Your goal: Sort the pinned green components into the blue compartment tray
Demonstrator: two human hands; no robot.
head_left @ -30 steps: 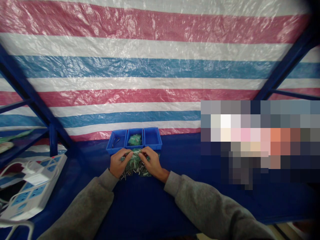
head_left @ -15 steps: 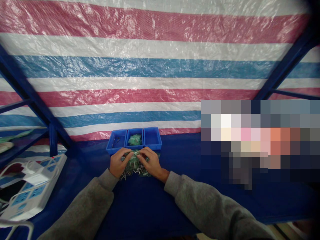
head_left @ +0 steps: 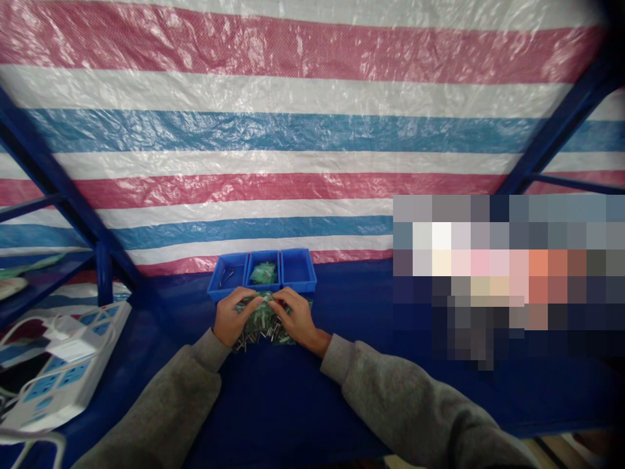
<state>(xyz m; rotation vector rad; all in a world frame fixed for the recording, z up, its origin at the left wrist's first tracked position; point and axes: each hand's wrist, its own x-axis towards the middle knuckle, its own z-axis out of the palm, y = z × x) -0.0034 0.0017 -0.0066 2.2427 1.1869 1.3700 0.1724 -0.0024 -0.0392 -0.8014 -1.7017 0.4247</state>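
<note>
My left hand (head_left: 233, 319) and my right hand (head_left: 297, 320) face each other over a pile at the middle of the blue table. Thumb and fingers of each are pinched at a small greenish see-through plastic bag (head_left: 264, 298), which shows between the fingertips. Below them lie more green plastic pieces (head_left: 260, 318) and several thin metal pins (head_left: 250, 340), partly covered by my hands. Just behind stand three blue bins. The left bin (head_left: 211, 286) has a few thin metal pieces, the middle bin (head_left: 263, 286) a heap of green bags, and nothing shows in the right bin (head_left: 297, 286).
At the left lies a white power strip (head_left: 83, 391) with plugs and cables. Blue metal frame bars (head_left: 58, 189) rise on both sides. A striped plastic sheet (head_left: 303, 137) hangs behind the blue table (head_left: 293, 404). The right side is blurred by large pixel blocks.
Almost nothing differs. The fingertips of both hands have shifted very slightly at the plastic bag.
</note>
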